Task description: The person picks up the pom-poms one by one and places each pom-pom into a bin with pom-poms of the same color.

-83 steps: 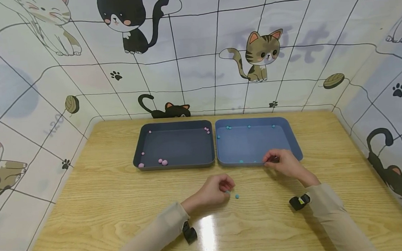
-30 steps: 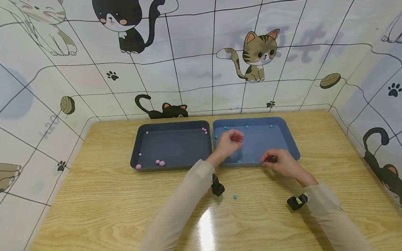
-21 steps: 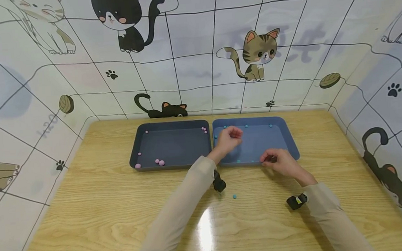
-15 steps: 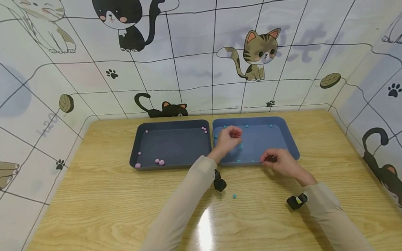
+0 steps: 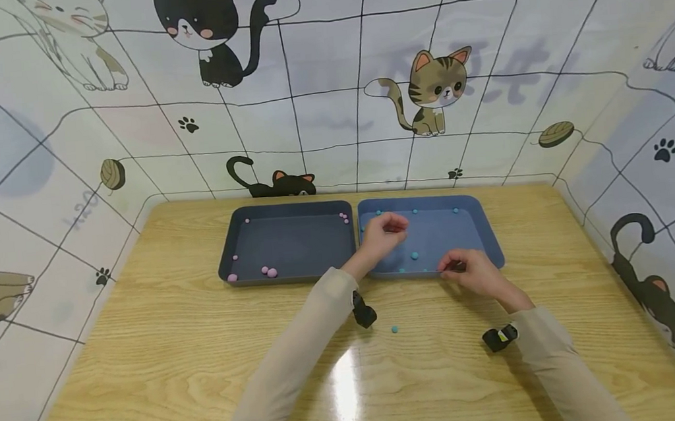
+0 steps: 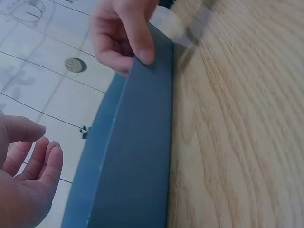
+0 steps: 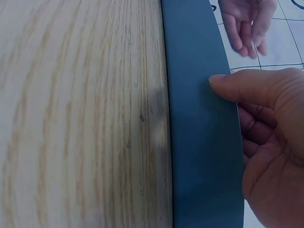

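Bead (image 5: 414,255), round and teal, lies in our smooth blue tray (image 5: 491,241); left hand (image 5: 382,232) relaxed, right hand (image 5: 467,269) pinching its rim.

- The head camera looks forward and down from above the near edge of the wooden table (image 5: 176,355), taking in both forearms, the dark tray (image 5: 295,276), the blue tray (image 5: 488,238) and the cat-patterned walls behind.
- The left wrist camera sits low and very close to the blue tray's near wall (image 6: 137,156), looking along it toward the right hand (image 6: 124,33).
- The right wrist camera, equally close, looks along the same wall (image 7: 199,142) from the opposite end, toward the left hand (image 7: 247,23).
- All three views share the blue tray's near rim and the wood beside it.
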### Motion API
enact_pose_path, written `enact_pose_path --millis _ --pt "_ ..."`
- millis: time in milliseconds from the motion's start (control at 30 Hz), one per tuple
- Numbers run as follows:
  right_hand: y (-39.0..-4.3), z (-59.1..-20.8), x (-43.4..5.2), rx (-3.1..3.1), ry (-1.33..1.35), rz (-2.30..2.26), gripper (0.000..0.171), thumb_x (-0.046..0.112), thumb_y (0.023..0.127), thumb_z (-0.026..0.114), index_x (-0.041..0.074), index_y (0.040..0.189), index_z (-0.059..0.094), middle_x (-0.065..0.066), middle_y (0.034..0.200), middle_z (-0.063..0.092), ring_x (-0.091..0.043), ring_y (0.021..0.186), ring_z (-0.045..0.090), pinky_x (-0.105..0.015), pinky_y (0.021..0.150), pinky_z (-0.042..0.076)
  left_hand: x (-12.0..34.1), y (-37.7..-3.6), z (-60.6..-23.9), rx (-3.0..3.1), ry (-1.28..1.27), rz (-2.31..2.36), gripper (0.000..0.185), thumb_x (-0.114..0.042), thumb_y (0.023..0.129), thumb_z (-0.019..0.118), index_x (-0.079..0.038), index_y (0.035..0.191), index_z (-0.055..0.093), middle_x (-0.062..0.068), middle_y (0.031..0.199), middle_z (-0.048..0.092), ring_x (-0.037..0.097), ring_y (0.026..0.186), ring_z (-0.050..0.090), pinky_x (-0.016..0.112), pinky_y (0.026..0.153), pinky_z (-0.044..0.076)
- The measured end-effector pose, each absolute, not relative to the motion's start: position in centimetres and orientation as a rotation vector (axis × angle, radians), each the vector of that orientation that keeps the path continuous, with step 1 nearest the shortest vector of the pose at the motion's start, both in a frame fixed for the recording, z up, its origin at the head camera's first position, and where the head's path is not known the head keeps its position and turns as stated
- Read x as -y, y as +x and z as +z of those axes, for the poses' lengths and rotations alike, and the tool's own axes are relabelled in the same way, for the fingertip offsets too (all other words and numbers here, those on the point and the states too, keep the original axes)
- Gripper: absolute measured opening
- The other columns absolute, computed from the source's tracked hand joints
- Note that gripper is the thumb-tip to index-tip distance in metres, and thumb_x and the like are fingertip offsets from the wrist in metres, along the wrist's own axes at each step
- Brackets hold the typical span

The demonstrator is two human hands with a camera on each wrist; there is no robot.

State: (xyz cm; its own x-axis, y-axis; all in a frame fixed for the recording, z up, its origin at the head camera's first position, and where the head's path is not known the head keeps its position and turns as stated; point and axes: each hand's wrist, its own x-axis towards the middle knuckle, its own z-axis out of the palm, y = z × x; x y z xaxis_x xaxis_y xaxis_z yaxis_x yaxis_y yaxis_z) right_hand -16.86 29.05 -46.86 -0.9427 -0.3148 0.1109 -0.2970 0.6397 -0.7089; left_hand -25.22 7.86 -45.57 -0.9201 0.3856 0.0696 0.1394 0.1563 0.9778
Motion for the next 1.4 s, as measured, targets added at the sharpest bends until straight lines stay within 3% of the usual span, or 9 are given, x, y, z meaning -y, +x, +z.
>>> enact_pose_path --millis 267,800,1067,1300,1400 --pt "-16.9 -47.0 -29.2 -2.834 -0.554 -1.224 0.009 -0.005 0.079 0.07 0.004 0.081 0.067 -0.005 0.081 0.065 -0.009 0.073 0.06 -0.024 0.064 0.052 -6.8 -23.5 -44.7 -2.18 0.548 1.87 0.016 0.0 0.086 0.064 0.002 0.102 0.064 0.007 0.094 0.065 0.013 0.085 0.06 0.022 0.072 0.051" --pt "-16.7 -46.8 -29.1 -2.833 -0.566 -1.245 0.009 -0.006 0.079 0.069 0.003 0.081 0.067 -0.01 0.08 0.065 -0.013 0.073 0.06 -0.024 0.064 0.052 -5.2 -19.0 -45.2 -2.06 0.795 1.829 0.015 0.009 0.083 0.062 0.008 0.098 0.062 0.021 0.095 0.063 0.021 0.088 0.061 0.021 0.079 0.052" --pt "-16.7 -46.7 -29.0 -2.842 -0.534 -1.226 0.01 -0.006 0.079 0.069 0.003 0.081 0.066 -0.008 0.08 0.065 -0.014 0.073 0.06 -0.024 0.064 0.051 -4.7 -17.0 -46.3 -2.046 0.798 1.749 0.016 0.014 0.08 0.062 0.009 0.096 0.062 0.021 0.092 0.063 0.015 0.083 0.061 0.019 0.075 0.051" --pt "-16.7 -46.8 -29.1 -2.845 -0.551 -1.232 0.009 -0.006 0.079 0.069 0.002 0.081 0.066 -0.01 0.079 0.065 -0.013 0.073 0.06 -0.024 0.063 0.051 -3.8 -14.7 -45.4 -2.007 0.837 1.673 0.018 0.018 0.08 0.056 0.015 0.097 0.06 0.031 0.095 0.06 0.033 0.088 0.06 0.02 0.075 0.051" --pt "-16.7 -46.9 -29.1 -2.842 -0.558 -1.236 0.009 -0.006 0.079 0.069 0.003 0.081 0.066 -0.007 0.079 0.065 -0.012 0.073 0.06 -0.024 0.063 0.052 -3.4 -14.1 -45.3 -1.995 0.832 1.648 0.019 0.019 0.079 0.054 0.016 0.098 0.059 0.031 0.096 0.06 0.031 0.089 0.06 0.019 0.076 0.05"
